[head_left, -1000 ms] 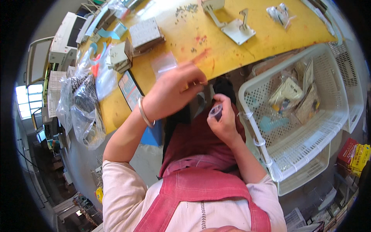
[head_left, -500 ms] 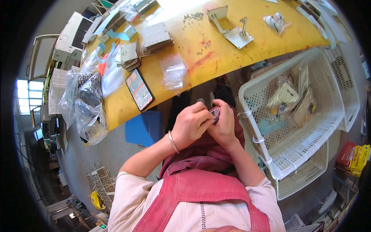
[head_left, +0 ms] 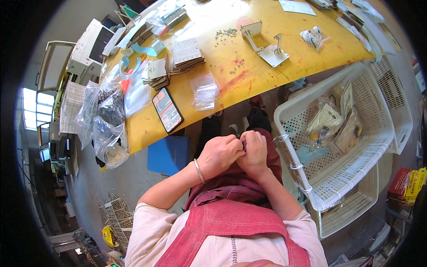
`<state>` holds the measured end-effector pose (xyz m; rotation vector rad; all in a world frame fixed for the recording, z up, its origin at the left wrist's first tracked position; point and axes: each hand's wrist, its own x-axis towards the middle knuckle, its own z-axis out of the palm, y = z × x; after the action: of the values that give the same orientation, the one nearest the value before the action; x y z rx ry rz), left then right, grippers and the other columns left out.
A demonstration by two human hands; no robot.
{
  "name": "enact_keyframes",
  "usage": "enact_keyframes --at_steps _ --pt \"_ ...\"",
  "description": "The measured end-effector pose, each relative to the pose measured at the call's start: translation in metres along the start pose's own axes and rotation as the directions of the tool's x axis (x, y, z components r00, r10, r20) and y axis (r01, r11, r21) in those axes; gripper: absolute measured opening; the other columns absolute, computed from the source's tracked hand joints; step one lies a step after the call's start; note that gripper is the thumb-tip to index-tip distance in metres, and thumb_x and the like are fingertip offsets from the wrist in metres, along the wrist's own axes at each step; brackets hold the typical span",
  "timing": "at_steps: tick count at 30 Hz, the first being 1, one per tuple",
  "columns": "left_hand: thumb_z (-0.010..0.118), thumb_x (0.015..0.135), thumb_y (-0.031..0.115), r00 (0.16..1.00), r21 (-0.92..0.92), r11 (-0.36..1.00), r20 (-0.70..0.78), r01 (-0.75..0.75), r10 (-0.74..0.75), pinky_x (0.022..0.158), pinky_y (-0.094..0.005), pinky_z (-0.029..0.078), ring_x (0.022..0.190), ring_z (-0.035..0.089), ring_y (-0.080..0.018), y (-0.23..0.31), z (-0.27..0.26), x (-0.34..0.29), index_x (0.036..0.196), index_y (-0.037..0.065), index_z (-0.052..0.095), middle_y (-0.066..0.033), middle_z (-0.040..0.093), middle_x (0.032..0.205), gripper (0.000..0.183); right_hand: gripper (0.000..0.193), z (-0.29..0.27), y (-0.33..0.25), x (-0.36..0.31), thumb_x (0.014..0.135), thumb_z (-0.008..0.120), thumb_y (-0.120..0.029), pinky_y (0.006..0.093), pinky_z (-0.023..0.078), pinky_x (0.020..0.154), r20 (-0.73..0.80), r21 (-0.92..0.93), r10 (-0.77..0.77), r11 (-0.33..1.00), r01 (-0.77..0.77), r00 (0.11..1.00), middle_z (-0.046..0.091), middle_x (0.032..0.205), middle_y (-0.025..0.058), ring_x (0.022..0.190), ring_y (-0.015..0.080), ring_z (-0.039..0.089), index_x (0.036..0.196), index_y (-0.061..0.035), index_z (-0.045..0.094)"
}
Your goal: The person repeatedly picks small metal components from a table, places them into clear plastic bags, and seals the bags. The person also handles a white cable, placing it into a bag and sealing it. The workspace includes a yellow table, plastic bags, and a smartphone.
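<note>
My left hand (head_left: 220,154) and my right hand (head_left: 255,151) are pressed together over my lap, just below the near edge of the yellow table (head_left: 240,66). Both close around a small dark part (head_left: 244,143) that shows only as a sliver between the fingers. A thin bangle circles my left wrist. On the table above my hands lie several small clear plastic bags (head_left: 204,90) and a phone (head_left: 167,110) with a lit screen.
A white plastic basket (head_left: 356,147) with bagged parts stands at my right. Metal brackets (head_left: 266,43), loose screws, stacks of flat plates (head_left: 186,55) and large clear bags (head_left: 106,120) lie on the table. A blue folder (head_left: 168,154) sits below the table edge.
My left hand came back from the small clear bags on the table and joined my right hand at my lap. Both hands now close together on the small part.
</note>
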<state>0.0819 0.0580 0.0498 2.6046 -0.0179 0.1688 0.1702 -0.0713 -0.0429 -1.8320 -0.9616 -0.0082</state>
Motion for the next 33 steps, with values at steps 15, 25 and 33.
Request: enact_keyframes --at_steps 15,25,33 --pt "0.072 0.091 0.001 0.967 0.009 0.993 -0.23 0.114 -0.109 0.078 -0.0352 0.057 0.085 0.071 -0.0258 -0.069 -0.064 0.091 0.114 0.001 0.074 -0.0136 0.071 0.097 0.023 0.035 -0.005 0.029 0.025 0.079 0.081 -0.016 0.0481 0.045 0.075 0.061 0.253 0.352 0.9 -0.356 0.934 0.061 0.086 0.0138 0.082 0.0376 0.06 0.098 -0.006 0.053" --pt "0.072 0.088 0.001 0.977 -0.032 0.979 -0.066 0.201 -0.203 0.083 -0.0315 0.059 0.087 0.071 -0.0185 -0.137 -0.068 0.165 0.112 0.0 0.073 -0.011 0.074 0.095 0.024 0.031 0.032 0.056 0.059 0.077 0.077 -0.014 0.0512 0.045 0.081 -0.117 0.07 0.233 0.972 -0.226 0.965 0.063 0.089 0.0154 0.087 0.0413 0.06 0.098 -0.0055 0.055" --pt "0.074 0.091 0.004 0.968 -0.104 0.965 0.101 0.242 -0.232 0.079 -0.031 0.058 0.083 0.069 -0.0136 -0.132 -0.075 0.175 0.105 -0.002 0.07 -0.0075 0.073 0.089 0.016 0.034 0.039 0.061 0.085 0.075 0.077 -0.012 0.0534 0.049 0.078 -0.136 0.123 0.22 0.971 -0.203 0.966 0.064 0.089 0.0179 0.086 0.0451 0.062 0.099 -0.0034 0.055"
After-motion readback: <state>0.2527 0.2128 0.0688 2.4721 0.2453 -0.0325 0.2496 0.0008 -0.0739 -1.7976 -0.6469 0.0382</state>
